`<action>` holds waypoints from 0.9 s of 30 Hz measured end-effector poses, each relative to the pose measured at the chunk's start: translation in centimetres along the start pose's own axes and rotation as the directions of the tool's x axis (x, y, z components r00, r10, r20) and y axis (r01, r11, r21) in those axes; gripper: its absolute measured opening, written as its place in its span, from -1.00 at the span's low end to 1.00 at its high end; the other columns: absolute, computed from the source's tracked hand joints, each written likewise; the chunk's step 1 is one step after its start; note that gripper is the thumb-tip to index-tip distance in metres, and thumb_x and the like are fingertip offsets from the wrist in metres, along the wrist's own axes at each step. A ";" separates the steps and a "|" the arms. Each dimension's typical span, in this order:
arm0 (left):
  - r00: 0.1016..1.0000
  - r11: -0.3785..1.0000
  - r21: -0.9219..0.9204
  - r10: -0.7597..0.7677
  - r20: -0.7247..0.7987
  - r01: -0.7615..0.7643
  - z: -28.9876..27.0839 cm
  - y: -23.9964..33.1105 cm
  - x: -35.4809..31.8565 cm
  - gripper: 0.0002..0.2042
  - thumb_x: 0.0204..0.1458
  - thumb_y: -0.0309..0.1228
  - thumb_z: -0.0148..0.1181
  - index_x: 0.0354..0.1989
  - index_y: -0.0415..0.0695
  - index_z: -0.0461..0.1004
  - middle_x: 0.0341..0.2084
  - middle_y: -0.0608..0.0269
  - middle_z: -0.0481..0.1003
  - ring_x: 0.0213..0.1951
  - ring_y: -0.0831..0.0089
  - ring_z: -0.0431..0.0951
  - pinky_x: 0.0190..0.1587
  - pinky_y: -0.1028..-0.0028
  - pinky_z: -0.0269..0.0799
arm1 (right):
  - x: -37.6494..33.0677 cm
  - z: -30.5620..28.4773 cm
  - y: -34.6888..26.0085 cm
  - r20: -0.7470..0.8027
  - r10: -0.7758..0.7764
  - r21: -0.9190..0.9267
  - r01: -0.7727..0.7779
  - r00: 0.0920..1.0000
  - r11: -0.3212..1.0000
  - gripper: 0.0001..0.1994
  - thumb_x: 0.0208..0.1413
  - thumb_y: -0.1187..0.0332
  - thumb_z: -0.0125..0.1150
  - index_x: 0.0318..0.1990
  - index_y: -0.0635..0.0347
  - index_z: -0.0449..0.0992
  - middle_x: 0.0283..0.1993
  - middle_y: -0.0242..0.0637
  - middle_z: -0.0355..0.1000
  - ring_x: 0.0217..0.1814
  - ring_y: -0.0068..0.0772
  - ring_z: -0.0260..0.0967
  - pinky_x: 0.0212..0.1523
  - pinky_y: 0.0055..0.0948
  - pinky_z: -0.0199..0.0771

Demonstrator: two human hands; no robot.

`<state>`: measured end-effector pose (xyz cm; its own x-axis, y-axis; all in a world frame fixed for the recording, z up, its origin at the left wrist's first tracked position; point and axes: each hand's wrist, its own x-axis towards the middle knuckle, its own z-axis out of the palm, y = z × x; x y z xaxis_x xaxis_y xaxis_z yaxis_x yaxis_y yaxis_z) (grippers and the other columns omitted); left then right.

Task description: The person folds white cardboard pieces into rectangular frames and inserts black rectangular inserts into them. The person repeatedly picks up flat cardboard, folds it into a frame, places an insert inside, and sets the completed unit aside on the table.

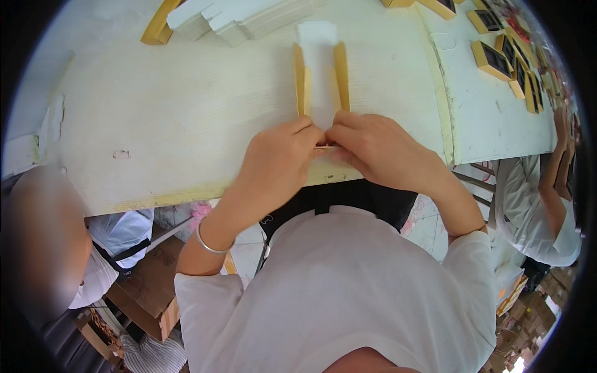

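A small cardboard box [322,87], white inside with yellow side walls standing up, lies on the pale table in front of me. Its far flap lies stretched out flat. At its near end, my left hand [287,146] pinches the left corner with bent fingers. On the opposite corner, my right hand [367,144] is closed in the same way, its fingertips almost meeting the left ones. The near edge of the box is mostly hidden behind my fingers.
White folded cartons [242,18] lie stacked at the far side of the table [186,105], beside a yellow piece [160,23]. Several yellow boxes with dark windows [494,60] sit at the far right. People sit at both sides, and a brown carton [146,283] stands below left.
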<state>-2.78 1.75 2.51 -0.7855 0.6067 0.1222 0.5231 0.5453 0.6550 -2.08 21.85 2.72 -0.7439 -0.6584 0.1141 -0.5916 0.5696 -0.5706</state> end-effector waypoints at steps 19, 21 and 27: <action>0.954 0.780 0.568 0.297 0.030 -0.261 -2.8 0.2 1.0 -0.77 -0.21 -0.44 0.29 -0.29 -0.01 0.58 0.05 0.24 0.41 0.09 0.26 0.32 0.15 -0.10 0.09 | -2.0 -1.9 2.5 -0.124 -0.069 -0.070 0.061 0.990 0.996 -0.55 -0.12 0.49 0.29 0.02 0.30 0.42 -0.09 -0.11 0.36 -0.12 -0.11 0.31 -0.09 -0.28 0.38; 0.948 0.906 0.279 0.310 0.077 -0.319 -2.0 0.0 0.1 -0.71 -0.24 -0.48 0.32 -0.24 -0.07 0.54 -0.08 0.21 0.46 -0.12 0.26 0.43 -0.06 0.14 0.33 | -1.9 -1.6 2.0 -0.102 -0.111 -0.090 0.102 0.989 0.991 -0.55 -0.16 0.47 0.32 -0.01 0.30 0.44 -0.19 -0.15 0.36 -0.14 -0.12 0.31 -0.13 -0.27 0.37; 0.981 0.982 -0.130 0.152 0.121 -0.136 -1.7 -1.8 0.8 -0.74 -0.29 -0.45 0.37 -0.35 -0.13 0.52 -0.26 0.24 0.49 -0.36 0.29 0.47 -0.27 0.37 0.44 | -0.2 -2.6 3.0 0.010 -0.240 -0.153 0.239 0.971 0.959 -0.73 -0.17 0.46 0.32 -0.25 0.25 0.47 -0.33 -0.24 0.33 -0.25 -0.19 0.28 -0.22 -0.34 0.35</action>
<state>-4.94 0.24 2.67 -0.6509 0.7480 0.1294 0.5779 0.3778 0.7234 -4.45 24.95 3.08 -0.5771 -0.7808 0.2393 -0.7924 0.4644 -0.3955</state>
